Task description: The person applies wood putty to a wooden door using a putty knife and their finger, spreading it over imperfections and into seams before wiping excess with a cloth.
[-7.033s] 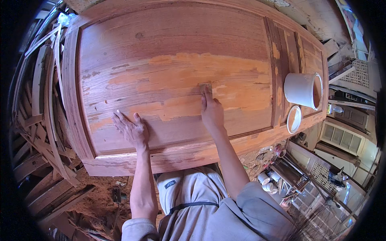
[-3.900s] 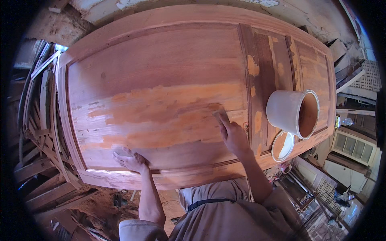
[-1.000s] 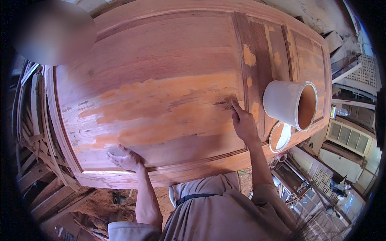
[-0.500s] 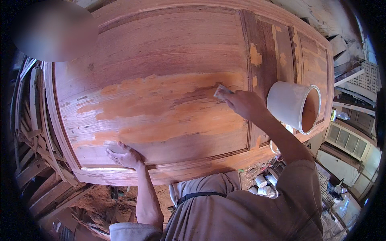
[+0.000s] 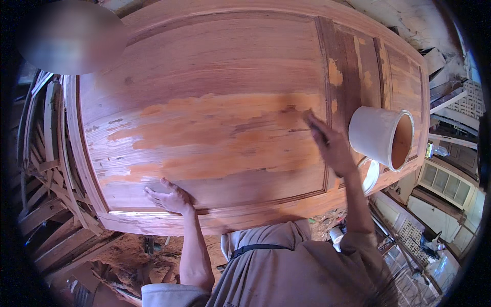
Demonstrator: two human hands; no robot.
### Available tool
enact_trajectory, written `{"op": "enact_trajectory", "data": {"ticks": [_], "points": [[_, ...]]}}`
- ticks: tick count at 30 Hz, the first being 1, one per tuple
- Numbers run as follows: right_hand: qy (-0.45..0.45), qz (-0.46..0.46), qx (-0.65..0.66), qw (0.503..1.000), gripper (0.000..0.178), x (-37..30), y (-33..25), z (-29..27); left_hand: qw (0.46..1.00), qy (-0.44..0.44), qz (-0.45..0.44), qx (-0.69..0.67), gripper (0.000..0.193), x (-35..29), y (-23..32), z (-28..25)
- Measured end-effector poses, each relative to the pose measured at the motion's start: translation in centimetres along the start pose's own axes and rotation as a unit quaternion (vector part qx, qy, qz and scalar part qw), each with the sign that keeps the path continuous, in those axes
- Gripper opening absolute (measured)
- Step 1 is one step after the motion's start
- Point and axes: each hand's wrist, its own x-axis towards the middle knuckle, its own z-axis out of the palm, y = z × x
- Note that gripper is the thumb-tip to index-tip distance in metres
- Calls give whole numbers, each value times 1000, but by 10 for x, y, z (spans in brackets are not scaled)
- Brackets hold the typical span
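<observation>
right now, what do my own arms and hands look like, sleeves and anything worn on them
Your left hand and right hand are ungloved, with no watch or bracelet visible at either wrist. A loose, greyish cloth left sleeve and a matching, browner-looking right sleeve end around the elbows. The right hand is blurred, so finer details can't be told.

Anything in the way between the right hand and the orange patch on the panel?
Nothing visible: the right hand is at the right end of the orange patch. The white bucket is to the hand's right, and the left hand rests by the patch's near edge.
</observation>
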Motion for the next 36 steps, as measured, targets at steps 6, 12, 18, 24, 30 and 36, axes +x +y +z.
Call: {"op": "enact_trajectory", "data": {"ticks": [6,12,18,24,30,36], "points": [[68,69,-3,995,52,-16,-11,115,1000,-16,-4,-7,79,-1,8,-4],[109,98,-116,982,50,9,-20,153,1000,-19,-1,-14,80,1,3,-2],[8,129,-125,984,47,-2,-23,128,1000,-22,7,15,79,-1,3,-5],[126,61,-150,979,50,10,7,136,1000,-24,-1,-15,84,0,4,-2],[79,109,-180,974,51,-9,3,139,1000,-13,-9,-8,80,0,5,-7],[-49,-59,-260,963,42,4,-25,90,1000,-23,-6,-8,80,2,6,-5]]}}
